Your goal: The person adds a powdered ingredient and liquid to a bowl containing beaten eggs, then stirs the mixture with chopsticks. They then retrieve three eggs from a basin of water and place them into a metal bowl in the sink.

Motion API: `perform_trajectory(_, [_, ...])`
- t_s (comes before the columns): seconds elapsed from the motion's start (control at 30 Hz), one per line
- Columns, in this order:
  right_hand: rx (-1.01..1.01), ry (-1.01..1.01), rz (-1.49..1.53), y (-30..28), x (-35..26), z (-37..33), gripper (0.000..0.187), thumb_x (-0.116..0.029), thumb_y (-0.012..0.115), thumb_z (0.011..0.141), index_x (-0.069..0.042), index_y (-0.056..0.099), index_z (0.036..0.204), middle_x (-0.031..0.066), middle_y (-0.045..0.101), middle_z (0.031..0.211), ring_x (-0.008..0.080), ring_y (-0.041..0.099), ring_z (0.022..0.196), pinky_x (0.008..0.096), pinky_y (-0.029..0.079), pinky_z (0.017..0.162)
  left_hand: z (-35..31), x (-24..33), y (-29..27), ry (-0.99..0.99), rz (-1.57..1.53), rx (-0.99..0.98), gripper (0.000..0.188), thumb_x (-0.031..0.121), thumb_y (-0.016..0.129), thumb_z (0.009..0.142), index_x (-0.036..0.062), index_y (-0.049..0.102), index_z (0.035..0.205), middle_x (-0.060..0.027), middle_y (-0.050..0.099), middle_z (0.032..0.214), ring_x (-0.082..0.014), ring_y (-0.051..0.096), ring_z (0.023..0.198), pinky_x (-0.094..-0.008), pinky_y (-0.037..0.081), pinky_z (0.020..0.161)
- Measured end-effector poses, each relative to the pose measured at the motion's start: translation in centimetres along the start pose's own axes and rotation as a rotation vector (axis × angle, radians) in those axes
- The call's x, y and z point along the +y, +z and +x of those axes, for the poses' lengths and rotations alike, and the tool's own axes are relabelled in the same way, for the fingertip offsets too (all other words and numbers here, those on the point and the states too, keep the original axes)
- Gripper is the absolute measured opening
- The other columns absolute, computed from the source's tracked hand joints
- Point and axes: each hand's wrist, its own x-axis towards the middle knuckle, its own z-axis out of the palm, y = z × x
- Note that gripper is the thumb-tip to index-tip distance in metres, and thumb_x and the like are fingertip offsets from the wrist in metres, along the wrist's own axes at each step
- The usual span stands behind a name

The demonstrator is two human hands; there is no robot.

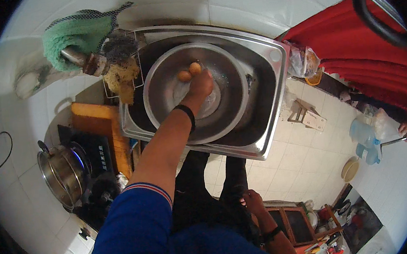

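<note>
A round metal basin (160, 123) sits inside the stainless steel sink (274, 121). My left hand (202, 84) is inside the basin with its fingers curled in; whatever they hold is hidden from view. Two brown eggs, one egg (183, 76) and a second egg (195, 68), lie side by side just left of its fingers. Some clear water appears to be in the bottom of the basin. Down by my right thigh, my right hand (253, 202) hangs away from the sink, fingers bent and closed, their contents not visible.
Left of the sink, a pot (62, 175) stands over a blue flame near an orange board (94, 118). A green towel (77, 36) and a yellow sponge (123, 81) hang by the pipe. A small stool (307, 115), blue water jugs (367, 144) and a red curtain (356, 50) are to the right.
</note>
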Motion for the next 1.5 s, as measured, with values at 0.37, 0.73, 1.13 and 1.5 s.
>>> perform_trajectory(0.37, [-0.049,-0.022,-0.114,0.7,0.1,1.6,0.032,-0.024,0.055,0.105,0.005,0.062,0.118,0.0128,0.076,0.088,0.0195,0.074,0.075,0.0336,0.059,0.066,-0.4,-2.4,2.0,0.084,0.1,0.006,0.026,0.02,0.072,0.085,-0.0013,0.069,0.1,-0.0236,0.07,0.105,-0.0416,0.069,0.099,-0.0519,0.056,0.088])
perform_trajectory(0.73, [-0.015,-0.021,-0.059,1.0,-1.4,1.3,0.031,-0.02,0.054,0.104,0.004,0.063,0.122,0.0131,0.076,0.09,0.0189,0.072,0.073,0.0348,0.059,0.067,-3.1,0.2,-8.3,-0.12,0.125,0.365,0.023,0.019,0.072,0.088,0.0054,0.068,0.106,-0.0175,0.067,0.113,-0.036,0.064,0.113,-0.0453,0.054,0.097])
perform_trajectory(1.13, [-0.029,-0.271,-0.356,2.0,5.1,4.2,0.029,-0.023,0.059,0.099,-0.001,0.068,0.117,0.0139,0.076,0.1,0.0253,0.074,0.089,0.0399,0.061,0.075,-2.0,-1.4,-4.7,-0.223,0.263,0.179,0.028,0.029,0.059,0.101,0.0042,0.071,0.103,-0.0178,0.07,0.111,-0.0392,0.068,0.108,-0.0484,0.058,0.091])
perform_trajectory(1.5, [-0.004,-0.125,-0.292,1.5,-0.7,1.0,0.031,-0.026,0.06,0.095,-0.002,0.068,0.111,0.0247,0.07,0.115,0.0449,0.067,0.108,0.0533,0.056,0.092,0.1,-5.1,-2.7,-0.006,0.251,-0.012,0.053,0.048,0.065,0.092,0.0021,0.066,0.119,-0.0243,0.071,0.116,-0.0438,0.069,0.105,-0.0546,0.056,0.09])
